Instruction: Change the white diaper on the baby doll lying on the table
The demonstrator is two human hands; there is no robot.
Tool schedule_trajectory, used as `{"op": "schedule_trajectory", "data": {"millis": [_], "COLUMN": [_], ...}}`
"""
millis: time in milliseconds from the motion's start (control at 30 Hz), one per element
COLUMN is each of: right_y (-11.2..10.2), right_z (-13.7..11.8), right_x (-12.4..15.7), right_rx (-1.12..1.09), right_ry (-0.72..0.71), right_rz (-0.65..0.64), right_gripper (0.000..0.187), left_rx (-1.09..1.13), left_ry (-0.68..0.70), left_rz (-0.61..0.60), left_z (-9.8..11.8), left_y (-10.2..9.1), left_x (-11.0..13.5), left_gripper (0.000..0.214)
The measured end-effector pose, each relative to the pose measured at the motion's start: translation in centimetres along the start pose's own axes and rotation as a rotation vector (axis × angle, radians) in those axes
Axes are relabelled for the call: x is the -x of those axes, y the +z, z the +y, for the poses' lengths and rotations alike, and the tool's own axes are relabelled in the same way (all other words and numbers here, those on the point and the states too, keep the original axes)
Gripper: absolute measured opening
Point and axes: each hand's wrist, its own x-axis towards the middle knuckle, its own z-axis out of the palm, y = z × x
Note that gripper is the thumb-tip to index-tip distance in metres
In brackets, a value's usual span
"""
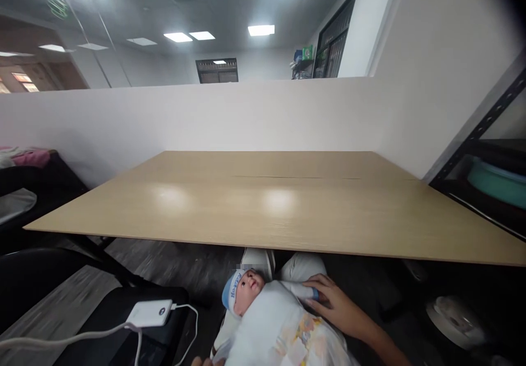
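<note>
A baby doll [263,311] in a blue cap and white clothes lies across my lap, below the table's front edge, its head to the left. My right hand [335,303] rests on the doll's right side, fingers curved round its white sleeve with a blue cuff [306,291]. Only the fingertips of my left hand [203,361] show at the bottom edge, under the doll; whether they grip it is hidden.
A wide wooden table [279,201] stretches ahead to a white partition wall. A white power bank [150,312] with cables lies on a black chair at the left. A metal shelf rack [489,152] with a teal bowl stands at the right.
</note>
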Motion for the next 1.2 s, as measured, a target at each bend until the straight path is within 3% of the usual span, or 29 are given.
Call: {"op": "schedule_trajectory", "data": {"millis": [133, 233, 300, 367, 500, 700, 833, 933, 1067, 1200], "right_y": [0.5, 0.8, 0.7, 0.5, 0.7, 1.3, 0.6, 0.2, 0.4, -0.1], "right_z": [-0.1, 0.1, 0.4, 0.6, 0.7, 3.0, 4.0, 1.1, -4.8, -6.6], "right_x": [2.5, 3.7, 3.9, 3.9, 3.4, 1.7, 0.5, 0.7, 1.6, 2.7], "right_rx": [-0.178, -0.236, -0.273, -0.3, -0.283, -0.163, -0.076, -0.055, -0.087, -0.029], "right_ry": [0.103, 0.159, 0.167, 0.152, 0.125, 0.087, 0.068, -0.002, -0.103, -0.08], "right_rz": [-0.044, -0.042, -0.059, -0.075, -0.019, 0.06, 0.158, 0.102, -0.123, -0.112], "right_gripper": [0.042, 0.041, 0.042, 0.041, 0.036, 0.035, 0.04, 0.039, 0.031, 0.027], "left_rx": [-0.079, -0.134, -0.027, 0.046, 0.088, 0.398, 0.55, 0.641, 0.736, 0.887], "left_ry": [0.066, 0.288, 0.425, 0.484, 0.429, 0.17, 0.139, 0.18, 0.215, 0.091], "left_rz": [-0.185, -0.483, -0.623, -0.67, -0.623, -0.534, -0.453, -0.433, -0.45, -0.451], "left_z": [1.3, 4.1, 6.1, 7.6, 8.3, 7.5, 7.2, 6.4, 5.1, 4.4], "left_y": [1.0, 3.2, 4.8, 6.1, 7.1, 5.7, 5.2, 4.7, 4.2, 4.2], "left_x": [2.0, -0.6, -3.3, -5.4, -6.3, -4.4, -3.8, -3.2, -1.9, -0.8], "left_gripper": [0.046, 0.075, 0.074, 0.065, 0.058, 0.023, 0.014, 0.015, 0.02, 0.035]}}
